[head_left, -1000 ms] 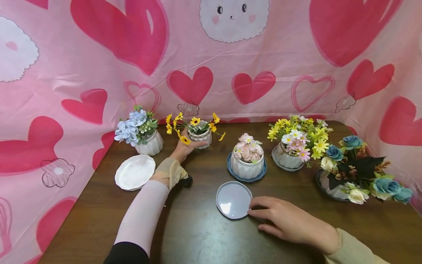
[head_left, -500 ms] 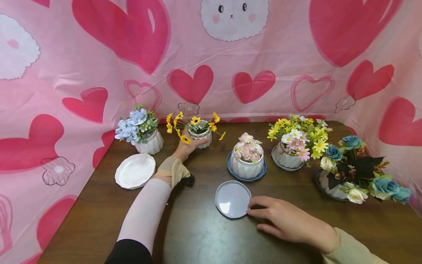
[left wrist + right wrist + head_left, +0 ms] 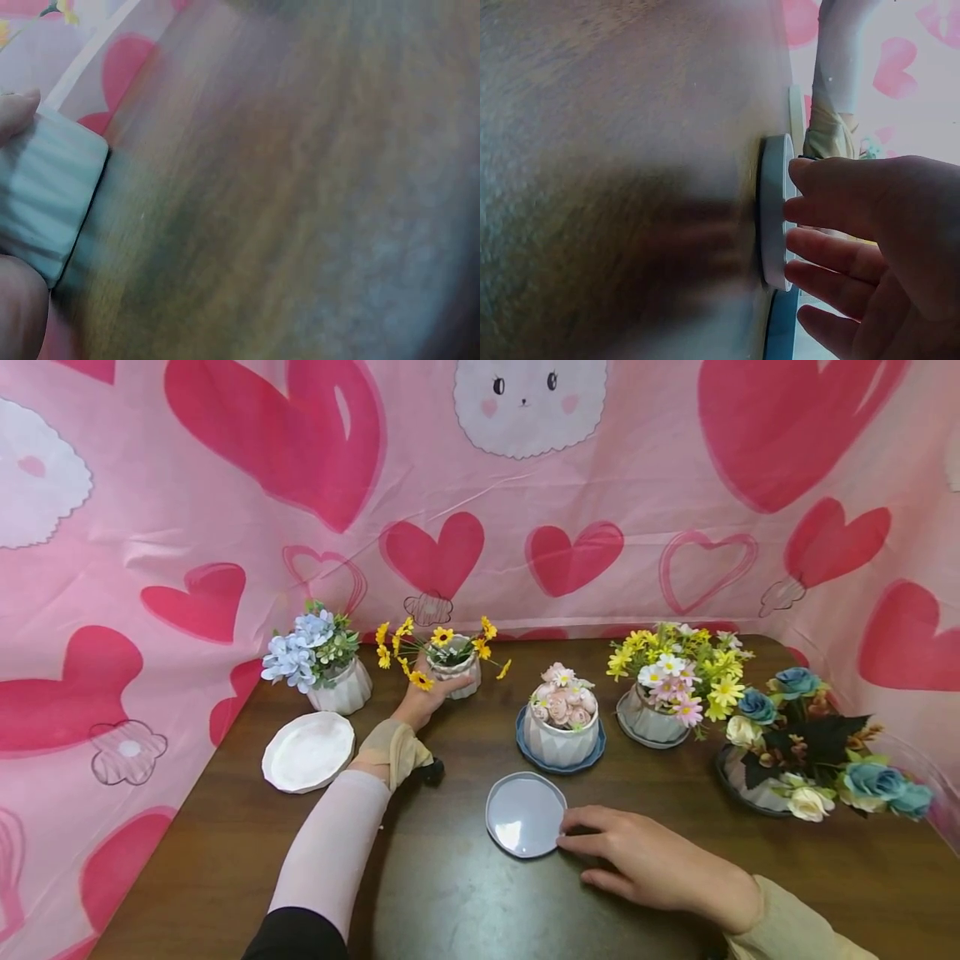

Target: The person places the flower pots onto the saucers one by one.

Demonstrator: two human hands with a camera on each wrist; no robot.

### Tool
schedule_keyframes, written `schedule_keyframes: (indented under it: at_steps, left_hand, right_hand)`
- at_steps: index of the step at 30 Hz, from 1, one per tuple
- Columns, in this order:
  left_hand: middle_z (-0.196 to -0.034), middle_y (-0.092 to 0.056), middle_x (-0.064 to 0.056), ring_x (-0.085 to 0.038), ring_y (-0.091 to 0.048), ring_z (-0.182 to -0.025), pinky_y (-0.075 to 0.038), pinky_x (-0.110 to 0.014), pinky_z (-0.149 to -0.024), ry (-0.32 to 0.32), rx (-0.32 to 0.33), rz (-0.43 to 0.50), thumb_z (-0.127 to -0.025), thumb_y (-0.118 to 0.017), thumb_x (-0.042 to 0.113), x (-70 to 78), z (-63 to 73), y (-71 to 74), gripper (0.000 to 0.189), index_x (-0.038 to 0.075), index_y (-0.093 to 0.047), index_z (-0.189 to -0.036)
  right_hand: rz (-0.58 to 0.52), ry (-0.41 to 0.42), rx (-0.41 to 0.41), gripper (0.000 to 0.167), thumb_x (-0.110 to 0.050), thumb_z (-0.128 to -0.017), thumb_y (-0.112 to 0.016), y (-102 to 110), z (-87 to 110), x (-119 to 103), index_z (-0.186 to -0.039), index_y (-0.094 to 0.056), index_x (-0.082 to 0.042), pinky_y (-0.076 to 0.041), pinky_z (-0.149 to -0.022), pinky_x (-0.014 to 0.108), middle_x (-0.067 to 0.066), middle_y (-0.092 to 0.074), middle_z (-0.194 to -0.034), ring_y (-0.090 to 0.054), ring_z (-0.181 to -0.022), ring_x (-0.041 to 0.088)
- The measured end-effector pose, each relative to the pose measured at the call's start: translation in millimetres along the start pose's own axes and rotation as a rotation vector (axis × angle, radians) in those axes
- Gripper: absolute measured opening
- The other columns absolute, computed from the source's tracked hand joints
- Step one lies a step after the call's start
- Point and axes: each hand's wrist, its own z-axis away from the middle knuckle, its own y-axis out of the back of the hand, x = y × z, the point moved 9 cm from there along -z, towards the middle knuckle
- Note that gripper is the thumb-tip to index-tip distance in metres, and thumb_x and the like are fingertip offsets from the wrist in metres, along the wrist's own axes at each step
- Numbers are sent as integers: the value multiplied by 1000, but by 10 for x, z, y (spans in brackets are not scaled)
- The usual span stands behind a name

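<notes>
The left hand grips the yellow-flowered white pot, rear of the wooden table. The right hand, fingers extended, touches the grey saucer, front centre: likely slick, breakable; best held by opposite edges.

grey plate | slid slightly left | right grip shifted along

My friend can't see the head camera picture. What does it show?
A left hand holds a pot of yellow flowers on a brown table, and the right hand touches the edge of a gray plate. Four more flower pots and a white plate are nearby, with a pink heart-patterned cloth behind.
</notes>
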Motion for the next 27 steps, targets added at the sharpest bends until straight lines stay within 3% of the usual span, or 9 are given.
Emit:
schedule_keyframes:
  at_steps: [6,16,20,27]
  left_hand:
    - [-154,-35,-10,-26,-33,-143,-22,-44,-124,26,34,-6,-75,-87,24,-29,24,61,107,16,-17,-155]
    - [-151,-40,-10,-27,-37,-141,-24,-43,-123,-72,23,29,-75,-86,15,82,73,62,100,13,-23,-153]
    - [-151,-40,-10,-26,-37,-141,-24,-43,-123,-69,23,25,-75,-87,16,118,115,77,102,14,-21,-153]
    - [-149,-42,-9,-25,-39,-139,-25,-43,-123,-127,13,18,-75,-86,16,216,181,121,96,14,-26,-150]
  right_hand:
    - [-13,-9,-21,41,-31,-86,-76,-10,-4,0,-124,-68,-18,-55,-90,36,-3,-60,-128,-59,-115,11]
    - [-33,-38,-76,43,-34,-87,-74,-58,9,17,-127,-67,-20,-56,-91,37,-2,-58,-131,-59,-118,11]
    - [-36,-47,-89,42,-34,-87,-74,-71,17,24,-127,-67,-21,-56,-91,37,-2,-58,-132,-59,-118,11]
    - [-55,-65,-113,43,-35,-88,-73,-79,20,44,-129,-66,-22,-55,-92,38,-2,-57,-135,-59,-120,12]
